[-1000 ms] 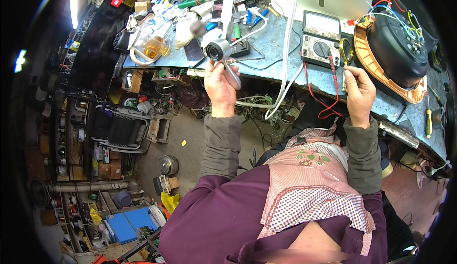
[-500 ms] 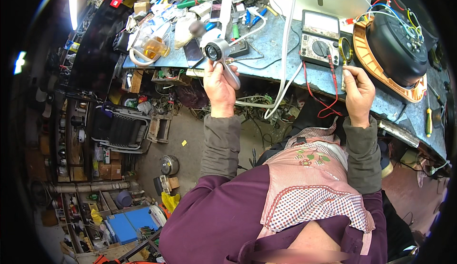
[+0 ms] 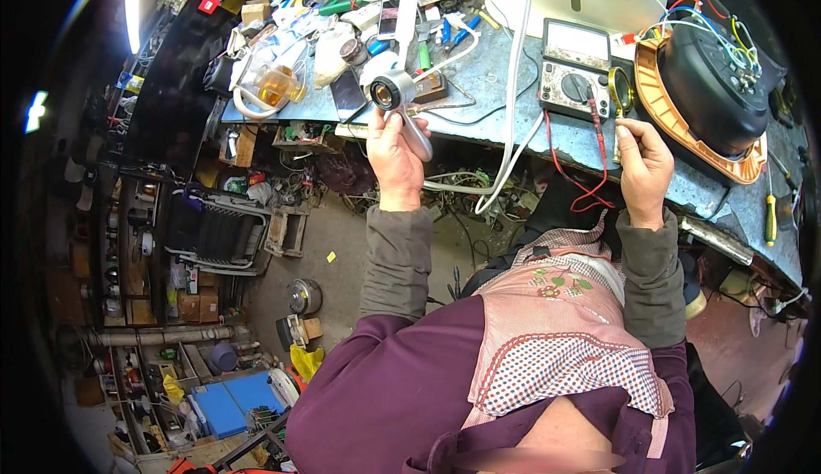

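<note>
My left hand (image 3: 395,156) is closed around the handle of what looks like a silver-grey hair dryer (image 3: 400,87), held just in front of the workbench edge. Its round, black-rimmed opening faces left and toward me, with a copper tint inside. Over on the right, my right hand (image 3: 643,164) pinches the handle of a yellow-rimmed magnifying glass (image 3: 622,89) at the bench edge. Beside the lens stands an analog multimeter (image 3: 571,85). A red test probe (image 3: 598,127) slants down its front, and a red lead loops below the bench edge.
A black appliance body in an orange rim (image 3: 710,89), with loose wires, stands on the bench at the right. A yellow screwdriver (image 3: 770,220) lies near the right edge. Tools and bags crowd the far left. A thick white cable (image 3: 513,89) crosses the middle. A wooden stool (image 3: 286,230) stands below.
The hair dryer has turned slightly in my left hand, and the inside of its opening now shows copper-coloured rather than dark. My right hand and the magnifying glass have stayed in place.
</note>
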A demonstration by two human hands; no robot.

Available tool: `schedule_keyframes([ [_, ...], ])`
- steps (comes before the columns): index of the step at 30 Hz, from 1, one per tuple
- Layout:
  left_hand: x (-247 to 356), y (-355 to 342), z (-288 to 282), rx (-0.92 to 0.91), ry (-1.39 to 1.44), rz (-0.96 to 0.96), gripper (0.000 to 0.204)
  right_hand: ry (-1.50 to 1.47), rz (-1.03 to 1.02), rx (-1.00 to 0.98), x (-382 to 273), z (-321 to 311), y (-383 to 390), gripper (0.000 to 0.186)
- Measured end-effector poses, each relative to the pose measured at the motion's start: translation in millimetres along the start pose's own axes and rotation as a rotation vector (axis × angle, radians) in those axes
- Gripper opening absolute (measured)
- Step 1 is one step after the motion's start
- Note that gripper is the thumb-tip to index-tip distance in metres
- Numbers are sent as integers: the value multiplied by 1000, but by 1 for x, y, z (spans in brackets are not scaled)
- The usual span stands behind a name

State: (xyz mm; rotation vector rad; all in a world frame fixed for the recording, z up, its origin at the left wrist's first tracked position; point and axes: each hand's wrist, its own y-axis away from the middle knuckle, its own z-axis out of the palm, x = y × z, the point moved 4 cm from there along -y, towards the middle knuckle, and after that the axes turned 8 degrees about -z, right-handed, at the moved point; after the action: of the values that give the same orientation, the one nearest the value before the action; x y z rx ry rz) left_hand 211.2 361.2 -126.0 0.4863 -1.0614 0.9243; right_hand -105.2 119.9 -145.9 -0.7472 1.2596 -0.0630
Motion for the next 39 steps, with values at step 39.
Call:
schedule_keyframes([
  [39, -1, 3, 5, -10, 16, -12, 39, 44, -10, -37, 1, -1, 1, 11],
])
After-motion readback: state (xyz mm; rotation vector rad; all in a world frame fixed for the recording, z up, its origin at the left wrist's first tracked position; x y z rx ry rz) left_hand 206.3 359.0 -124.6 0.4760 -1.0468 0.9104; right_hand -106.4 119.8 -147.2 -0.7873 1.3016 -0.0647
